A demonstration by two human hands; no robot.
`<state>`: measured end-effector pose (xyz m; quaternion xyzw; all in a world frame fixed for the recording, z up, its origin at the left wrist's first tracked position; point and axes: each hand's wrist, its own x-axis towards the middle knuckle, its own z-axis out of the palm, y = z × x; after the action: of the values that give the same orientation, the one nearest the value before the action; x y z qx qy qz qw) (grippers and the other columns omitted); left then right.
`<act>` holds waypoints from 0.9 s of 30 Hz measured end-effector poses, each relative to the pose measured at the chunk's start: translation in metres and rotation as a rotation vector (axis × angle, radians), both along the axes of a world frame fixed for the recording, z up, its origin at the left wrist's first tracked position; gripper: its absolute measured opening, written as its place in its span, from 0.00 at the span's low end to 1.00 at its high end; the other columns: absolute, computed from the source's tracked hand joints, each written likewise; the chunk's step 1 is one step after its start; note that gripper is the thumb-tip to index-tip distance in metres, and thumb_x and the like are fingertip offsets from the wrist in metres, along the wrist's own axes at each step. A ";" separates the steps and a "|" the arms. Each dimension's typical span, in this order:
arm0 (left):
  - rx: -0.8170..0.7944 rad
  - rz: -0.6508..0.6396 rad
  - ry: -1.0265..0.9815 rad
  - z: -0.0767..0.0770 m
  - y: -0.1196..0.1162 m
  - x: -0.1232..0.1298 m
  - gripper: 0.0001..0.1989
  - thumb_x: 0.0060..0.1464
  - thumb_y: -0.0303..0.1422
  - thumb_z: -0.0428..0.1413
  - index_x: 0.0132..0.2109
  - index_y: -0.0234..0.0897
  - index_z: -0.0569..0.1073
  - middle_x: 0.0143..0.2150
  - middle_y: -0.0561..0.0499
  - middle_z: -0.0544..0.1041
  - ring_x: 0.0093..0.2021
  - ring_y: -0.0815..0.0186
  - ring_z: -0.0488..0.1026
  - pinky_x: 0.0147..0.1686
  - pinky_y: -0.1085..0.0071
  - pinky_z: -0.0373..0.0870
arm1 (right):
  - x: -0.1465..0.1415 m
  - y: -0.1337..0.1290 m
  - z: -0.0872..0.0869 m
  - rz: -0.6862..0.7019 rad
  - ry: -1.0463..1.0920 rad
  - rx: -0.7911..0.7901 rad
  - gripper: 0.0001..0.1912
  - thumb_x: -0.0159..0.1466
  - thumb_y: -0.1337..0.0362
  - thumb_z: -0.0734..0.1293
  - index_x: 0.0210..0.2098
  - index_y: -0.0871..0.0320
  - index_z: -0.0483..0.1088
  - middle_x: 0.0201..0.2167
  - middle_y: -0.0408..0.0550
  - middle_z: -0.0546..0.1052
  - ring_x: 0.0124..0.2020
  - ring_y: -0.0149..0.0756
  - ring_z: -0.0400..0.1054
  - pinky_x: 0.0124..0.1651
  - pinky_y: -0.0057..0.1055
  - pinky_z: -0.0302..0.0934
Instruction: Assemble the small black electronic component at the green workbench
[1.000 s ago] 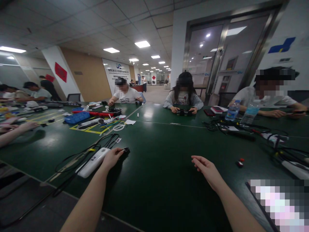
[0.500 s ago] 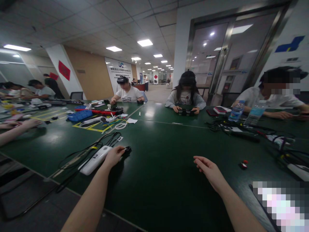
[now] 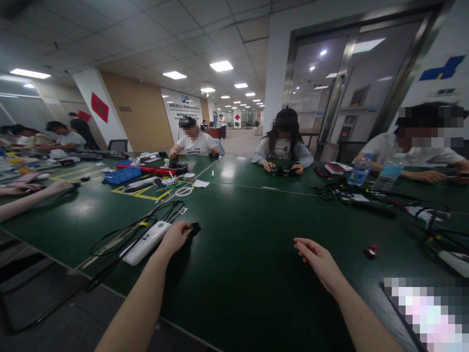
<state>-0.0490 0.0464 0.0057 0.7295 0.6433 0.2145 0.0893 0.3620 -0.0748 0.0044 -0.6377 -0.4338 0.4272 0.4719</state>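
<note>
My left hand [image 3: 178,236] is closed at the fingertips on a small black object [image 3: 195,227], too dark and small for its kind to show. Just beside that wrist lies a white power bank-like block [image 3: 145,243] marked 2, with black cables [image 3: 161,215] running by it. My right hand [image 3: 315,255] rests over the green table [image 3: 249,274] to the right, its fingers loosely stretched out and nothing visible in them. A small red and black item [image 3: 371,251] lies to the right of it.
A blurred-out screen [image 3: 425,313] sits at the lower right. Water bottles [image 3: 360,170] and tangled cables [image 3: 348,193] are at the right. A blue tray [image 3: 122,175] and loose wires lie left of centre. Co-workers sit around the table; one person's hands [image 3: 54,188] reach in at far left.
My two hands stay nearly where they were, the left one still on the black object. At far left a co-worker's hand has moved right, to a small dark item.
</note>
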 end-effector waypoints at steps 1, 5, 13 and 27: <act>-0.004 -0.004 -0.031 -0.002 0.001 -0.001 0.09 0.46 0.33 0.48 0.35 0.35 0.68 0.36 0.45 0.73 0.38 0.62 0.69 0.39 0.68 0.64 | 0.000 0.000 0.001 0.001 -0.001 -0.004 0.19 0.51 0.54 0.64 0.40 0.54 0.70 0.37 0.48 0.73 0.37 0.40 0.64 0.37 0.35 0.60; -0.044 -0.017 -0.252 -0.008 0.003 -0.005 0.14 0.40 0.31 0.51 0.39 0.35 0.65 0.37 0.48 0.72 0.38 0.63 0.70 0.40 0.68 0.65 | 0.000 0.000 0.000 0.009 -0.004 0.013 0.20 0.51 0.53 0.64 0.41 0.54 0.69 0.37 0.48 0.73 0.37 0.40 0.64 0.37 0.34 0.60; -0.036 -0.051 -0.311 -0.010 0.004 -0.007 0.15 0.38 0.29 0.50 0.38 0.35 0.68 0.37 0.48 0.73 0.39 0.64 0.70 0.41 0.68 0.65 | 0.002 0.001 -0.003 0.019 -0.002 -0.001 0.20 0.51 0.53 0.64 0.41 0.54 0.69 0.38 0.48 0.73 0.37 0.41 0.64 0.37 0.35 0.60; 0.008 0.020 -0.303 -0.019 0.009 -0.007 0.15 0.39 0.33 0.52 0.38 0.35 0.63 0.34 0.49 0.72 0.37 0.63 0.71 0.39 0.68 0.67 | 0.002 0.001 -0.004 0.031 -0.005 0.023 0.18 0.52 0.54 0.63 0.40 0.53 0.69 0.36 0.46 0.73 0.36 0.39 0.64 0.36 0.34 0.60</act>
<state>-0.0564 0.0557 -0.0132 0.6825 0.6289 0.3256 0.1806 0.3644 -0.0737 0.0001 -0.6263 -0.4498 0.4279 0.4716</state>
